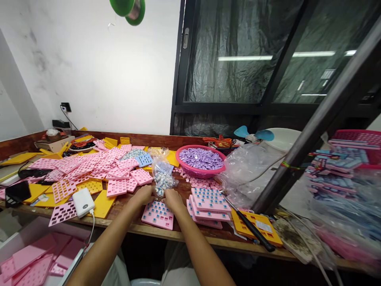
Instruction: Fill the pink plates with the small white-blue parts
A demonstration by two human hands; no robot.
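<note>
In front of me on the table lies a pink board (pixel 157 215) with square holes, many filled with small blue pieces. My left hand (pixel 145 195) is over its far left corner with curled fingers. Over the far right corner, my right hand (pixel 173 200) also has its fingers bent inward. Whatever either hand pinches is too small or hidden to make out. Just beyond both hands is a clear plastic bag (pixel 163 180) of small white-and-blue pieces that resemble keyboard switches. Beside my right hand stands a stack of pink boards (pixel 210 200), the top one fitted with blue pieces.
Pink perforated boards (pixel 89 163) and yellow boards (pixel 104 203) are heaped on the left, near a white power bank (pixel 83 202). A pink basket (pixel 201 171) holds purple pieces. On the right are a black-handled tool (pixel 253 228), a slanted metal post (pixel 312 119) and bagged boards (pixel 342 198).
</note>
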